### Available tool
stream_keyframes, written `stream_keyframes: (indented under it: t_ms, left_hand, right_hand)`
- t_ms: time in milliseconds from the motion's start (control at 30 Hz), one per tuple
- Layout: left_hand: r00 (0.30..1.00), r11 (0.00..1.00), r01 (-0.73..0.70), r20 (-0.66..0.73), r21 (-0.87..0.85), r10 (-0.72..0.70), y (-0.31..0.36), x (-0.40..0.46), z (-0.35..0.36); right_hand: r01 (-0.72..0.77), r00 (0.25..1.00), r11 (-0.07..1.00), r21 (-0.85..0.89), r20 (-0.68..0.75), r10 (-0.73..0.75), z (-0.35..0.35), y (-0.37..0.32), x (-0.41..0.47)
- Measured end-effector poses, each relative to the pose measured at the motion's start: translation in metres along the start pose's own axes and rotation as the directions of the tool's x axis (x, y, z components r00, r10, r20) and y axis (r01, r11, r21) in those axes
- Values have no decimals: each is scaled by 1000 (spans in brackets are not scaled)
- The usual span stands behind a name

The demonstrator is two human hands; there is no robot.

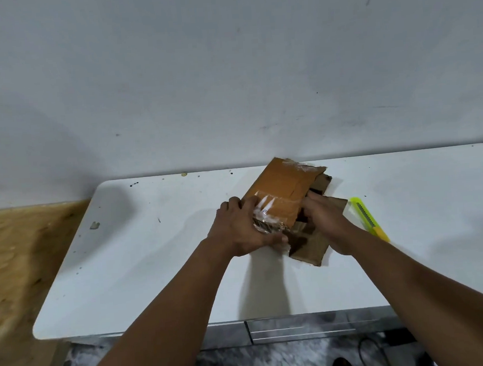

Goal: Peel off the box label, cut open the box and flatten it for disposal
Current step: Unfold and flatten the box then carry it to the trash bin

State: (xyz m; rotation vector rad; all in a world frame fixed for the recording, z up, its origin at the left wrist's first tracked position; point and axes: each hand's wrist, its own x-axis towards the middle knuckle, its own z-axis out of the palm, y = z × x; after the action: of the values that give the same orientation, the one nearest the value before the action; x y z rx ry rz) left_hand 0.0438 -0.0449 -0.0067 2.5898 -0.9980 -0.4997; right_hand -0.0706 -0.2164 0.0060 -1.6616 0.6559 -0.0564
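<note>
A brown cardboard box (285, 188), cut open and partly collapsed, lies tilted on the white table (153, 246) near the wall. Clear tape crinkles over its near end. My left hand (242, 228) grips the box's near left edge over the taped part. My right hand (327, 222) presses and holds the darker inner flaps on the box's right side. A loose flap (310, 249) sticks out toward me between my hands. A yellow-green utility knife (368, 219) lies on the table just right of my right hand, untouched.
The pale wall (226, 69) stands right behind the table's far edge. A wooden surface (16, 255) adjoins the table on the left. A small scrap (94, 225) lies at the table's left side. Drawers (302, 328) show under the front edge.
</note>
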Motion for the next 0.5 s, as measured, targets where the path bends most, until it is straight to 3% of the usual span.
stream_keyframes:
  t_ms: [200, 500]
  left_hand:
    - [997, 998, 70, -43, -11, -70, 9, -2, 7]
    - [977, 996, -19, -215, -88, 0, 14, -7, 29]
  right_hand:
    - [64, 998, 997, -32, -24, -65, 11, 4, -2]
    - [-15, 999, 1000, 26, -42, 16, 18, 5, -5]
